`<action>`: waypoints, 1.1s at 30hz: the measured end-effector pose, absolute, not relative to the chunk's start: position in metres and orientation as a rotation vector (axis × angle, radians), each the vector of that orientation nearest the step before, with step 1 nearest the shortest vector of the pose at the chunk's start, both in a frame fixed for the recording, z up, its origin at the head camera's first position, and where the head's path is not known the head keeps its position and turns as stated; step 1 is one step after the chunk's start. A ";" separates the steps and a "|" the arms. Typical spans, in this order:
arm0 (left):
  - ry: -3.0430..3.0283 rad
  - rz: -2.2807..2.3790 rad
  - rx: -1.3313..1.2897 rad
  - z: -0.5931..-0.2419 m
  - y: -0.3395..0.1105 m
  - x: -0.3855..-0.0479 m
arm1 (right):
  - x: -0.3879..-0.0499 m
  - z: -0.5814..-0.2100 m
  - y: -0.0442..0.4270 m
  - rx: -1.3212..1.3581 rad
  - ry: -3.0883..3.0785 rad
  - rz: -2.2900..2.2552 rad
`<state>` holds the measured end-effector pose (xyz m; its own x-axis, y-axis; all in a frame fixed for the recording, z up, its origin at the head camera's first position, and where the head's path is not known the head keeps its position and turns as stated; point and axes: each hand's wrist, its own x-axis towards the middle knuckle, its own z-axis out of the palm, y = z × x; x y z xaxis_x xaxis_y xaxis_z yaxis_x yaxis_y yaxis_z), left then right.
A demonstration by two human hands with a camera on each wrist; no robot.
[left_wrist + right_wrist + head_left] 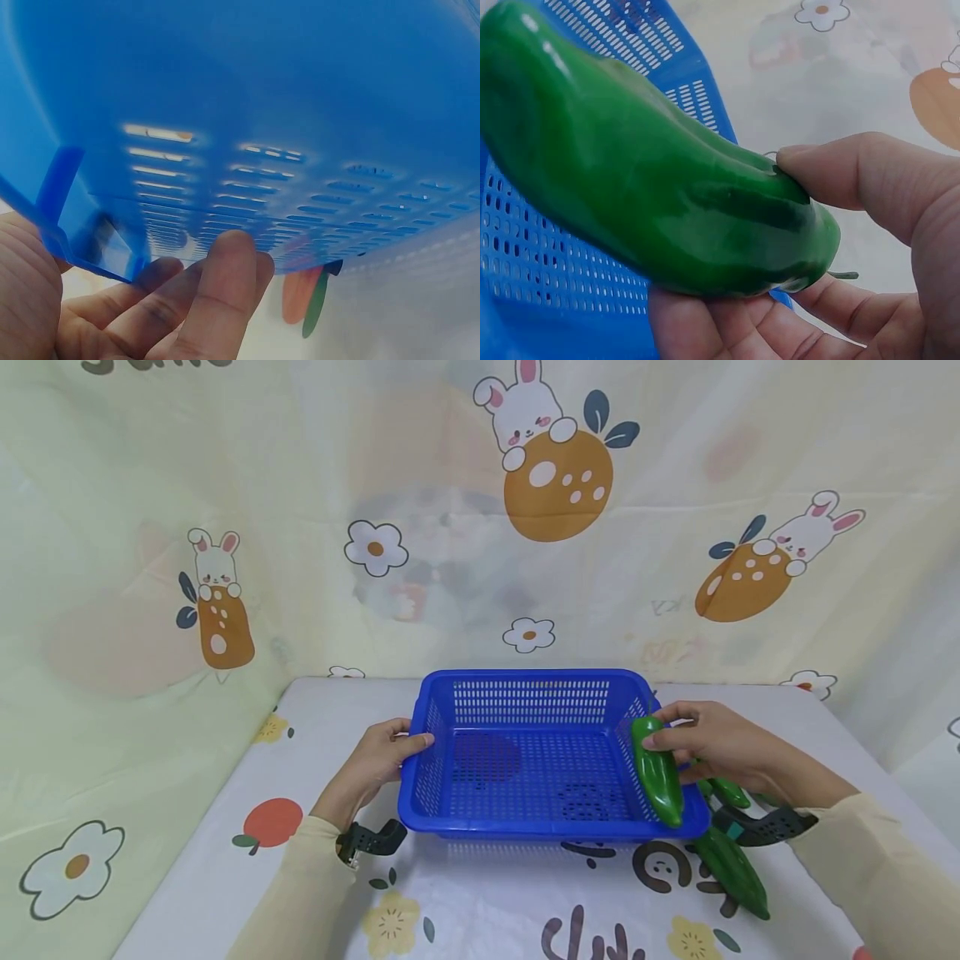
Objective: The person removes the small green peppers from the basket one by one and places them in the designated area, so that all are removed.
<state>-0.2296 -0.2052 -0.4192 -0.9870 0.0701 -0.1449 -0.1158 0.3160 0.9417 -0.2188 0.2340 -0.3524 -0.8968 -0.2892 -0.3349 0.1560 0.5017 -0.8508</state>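
Observation:
A blue plastic basket [555, 827] with slotted walls sits mid-table in the head view. My left hand [377, 755] grips its left rim, thumb over the edge and fingers beneath, as the left wrist view shows fingers [225, 277] against the underside. My right hand [712, 743] pinches a green pepper [657, 777] near its stem end, held over the basket's right rim. In the right wrist view the pepper [660, 187] lies between thumb and fingers, with the basket wall behind it.
Another green pepper [731, 870] lies on the patterned tablecloth right of the basket, below the right wrist. More green peppers [727, 792] are partly hidden behind the right hand. A printed curtain [450, 460] hangs behind the table.

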 end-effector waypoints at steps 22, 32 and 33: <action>2.401 1.753 -0.046 -0.419 -0.205 -0.229 | -0.208 -0.357 0.257 -0.121 2.336 -1.378; 2.396 1.756 -0.017 -0.419 -0.207 -0.231 | -0.204 -0.360 0.270 -0.065 2.307 -1.388; 2.395 1.756 -0.018 -0.419 -0.207 -0.231 | -0.203 -0.361 0.272 -0.066 2.308 -1.386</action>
<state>-0.2307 -0.2069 -0.4189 -0.9853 0.0914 -0.1445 -0.1103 0.3060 0.9456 -0.2030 0.2717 -0.3605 -0.9000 -0.2627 -0.3477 0.1834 0.4955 -0.8490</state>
